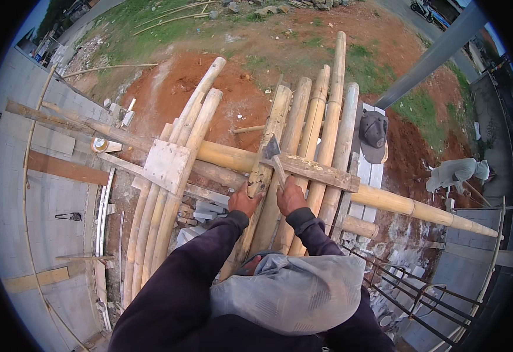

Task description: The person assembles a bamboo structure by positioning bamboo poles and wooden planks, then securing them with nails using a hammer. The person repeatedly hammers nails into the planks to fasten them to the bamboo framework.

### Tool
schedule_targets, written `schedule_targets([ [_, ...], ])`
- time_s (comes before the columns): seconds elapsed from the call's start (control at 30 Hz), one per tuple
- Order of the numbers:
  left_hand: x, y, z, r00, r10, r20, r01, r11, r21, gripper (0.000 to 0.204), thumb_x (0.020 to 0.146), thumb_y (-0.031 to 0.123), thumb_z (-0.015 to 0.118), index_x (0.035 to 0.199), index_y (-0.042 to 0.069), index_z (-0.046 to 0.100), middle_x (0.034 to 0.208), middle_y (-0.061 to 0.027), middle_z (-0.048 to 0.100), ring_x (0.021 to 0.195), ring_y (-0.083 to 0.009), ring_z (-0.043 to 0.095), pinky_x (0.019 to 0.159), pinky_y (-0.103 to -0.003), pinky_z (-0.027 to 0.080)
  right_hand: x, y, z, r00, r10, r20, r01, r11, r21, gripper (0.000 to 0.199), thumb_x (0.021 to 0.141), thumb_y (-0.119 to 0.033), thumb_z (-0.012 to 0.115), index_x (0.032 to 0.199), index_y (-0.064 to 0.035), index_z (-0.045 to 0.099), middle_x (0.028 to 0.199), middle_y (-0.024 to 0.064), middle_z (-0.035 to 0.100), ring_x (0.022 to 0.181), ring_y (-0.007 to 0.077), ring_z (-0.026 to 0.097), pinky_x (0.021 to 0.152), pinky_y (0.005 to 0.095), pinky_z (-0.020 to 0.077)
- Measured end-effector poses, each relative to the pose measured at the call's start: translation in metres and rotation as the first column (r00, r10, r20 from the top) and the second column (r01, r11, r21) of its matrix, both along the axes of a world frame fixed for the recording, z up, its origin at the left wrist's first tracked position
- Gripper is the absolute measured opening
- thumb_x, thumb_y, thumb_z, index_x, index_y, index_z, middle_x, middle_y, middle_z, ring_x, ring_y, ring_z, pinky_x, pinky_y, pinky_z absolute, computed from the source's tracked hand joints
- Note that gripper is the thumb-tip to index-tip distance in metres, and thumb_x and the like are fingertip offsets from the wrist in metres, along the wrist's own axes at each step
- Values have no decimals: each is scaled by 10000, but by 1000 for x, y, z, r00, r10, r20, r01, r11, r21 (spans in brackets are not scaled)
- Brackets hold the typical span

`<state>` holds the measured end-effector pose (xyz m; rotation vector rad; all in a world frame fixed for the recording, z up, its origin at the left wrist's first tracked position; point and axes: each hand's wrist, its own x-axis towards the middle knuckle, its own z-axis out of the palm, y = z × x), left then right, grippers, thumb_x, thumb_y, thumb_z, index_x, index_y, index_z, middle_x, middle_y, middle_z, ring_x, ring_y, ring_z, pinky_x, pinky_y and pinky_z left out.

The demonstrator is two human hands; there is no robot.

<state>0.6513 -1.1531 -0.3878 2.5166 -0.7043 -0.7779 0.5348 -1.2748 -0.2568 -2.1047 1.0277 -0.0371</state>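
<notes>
My left hand (244, 201) is closed over the edge of a weathered bamboo pole (276, 111), the leftmost of several lying side by side. Close beside it, my right hand (291, 197) grips the wooden handle of a short tool with a broad dark metal head (271, 148); I cannot tell whether it is a hammer or a hatchet. The tool's head lies at the left end of a wooden batten (318, 172), which crosses the poles. A thick bamboo crosspiece (385, 200) runs beneath them. Against my body hangs a translucent grey plastic bag (291, 293), its contents hidden.
Another bamboo bundle (195, 126) with a pale board (166, 165) stands to the left. A dark cap (374, 136) rests at the right on pale planks. Rusty rebar (415, 299) juts in at lower right. A slanted grey post (429, 58) rises beyond. Rubble and red soil lie below.
</notes>
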Motion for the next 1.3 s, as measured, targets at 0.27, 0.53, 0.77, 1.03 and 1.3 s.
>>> schedule_targets([
  [0.27,-7,6,-14,999,35,38,-33,997,-65,744,798,507,747,1335,23,567,1126,-231,686,1098,-412,625,940,-477,481,-1,-12,-19,730,34,682,226,930,-288,353,940,-175,590,1154,57,433,890,357,633,820,509,641,698,540,528],
  [0.53,-4,3,-17,997,5,71,3,994,-112,803,792,557,742,1373,39,543,1130,-252,684,1067,-420,647,928,-483,501,6,0,-43,986,-86,141,94,994,-54,294,913,-152,603,1078,20,431,874,335,648,855,523,642,746,563,530],
  [0.77,-13,11,-19,972,69,224,0,956,-293,550,852,410,724,1212,23,572,1010,-204,654,944,-457,629,873,-510,497,-16,3,-28,987,-142,73,137,988,65,327,899,-166,649,1105,29,485,877,326,655,862,496,649,752,528,526],
  [1.03,-47,-41,30,146,-87,-985,-769,616,-168,218,1063,262,471,1075,63,558,913,-41,581,886,-198,578,843,-356,495,-58,44,-44,776,-462,429,399,887,232,359,789,-102,779,1061,19,580,950,168,716,895,315,709,779,395,548],
  [1.3,-71,-55,42,-95,-279,-956,-768,631,-108,164,1024,181,531,1120,64,595,989,-37,613,960,-204,579,881,-358,485,-81,36,-69,698,-645,311,527,757,386,331,781,-78,743,1045,34,579,834,215,701,714,326,708,638,391,554],
])
